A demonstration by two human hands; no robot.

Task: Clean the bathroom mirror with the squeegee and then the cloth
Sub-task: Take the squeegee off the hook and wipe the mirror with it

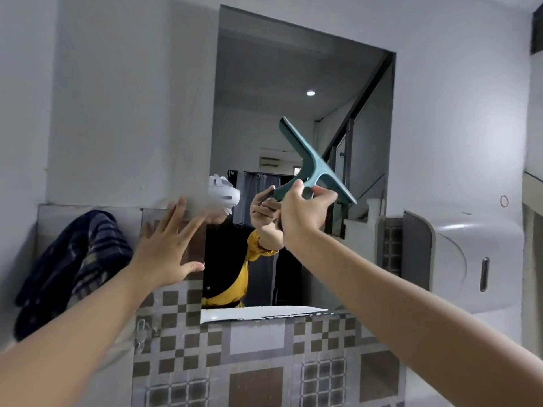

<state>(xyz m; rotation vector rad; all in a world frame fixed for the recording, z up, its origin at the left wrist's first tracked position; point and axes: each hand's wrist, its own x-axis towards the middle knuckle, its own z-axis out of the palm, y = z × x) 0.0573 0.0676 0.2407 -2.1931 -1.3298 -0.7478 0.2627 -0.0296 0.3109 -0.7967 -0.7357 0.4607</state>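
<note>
Squeegee raised before a bathroom mirror.

At frame centre the right hand grips the handle of a teal squeegee, blade tilted; the left hand spreads open at the mirror's left edge. A dark cloth hangs at left.

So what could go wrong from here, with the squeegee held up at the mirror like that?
Three possible slips. The right hand pinches the teal squeegee only at its handle end, so it might twist or drop. The blade sits tilted across the mirror, which could leave streaks. The left hand, spread open by the mirror's left edge, may smudge the glass.
</note>
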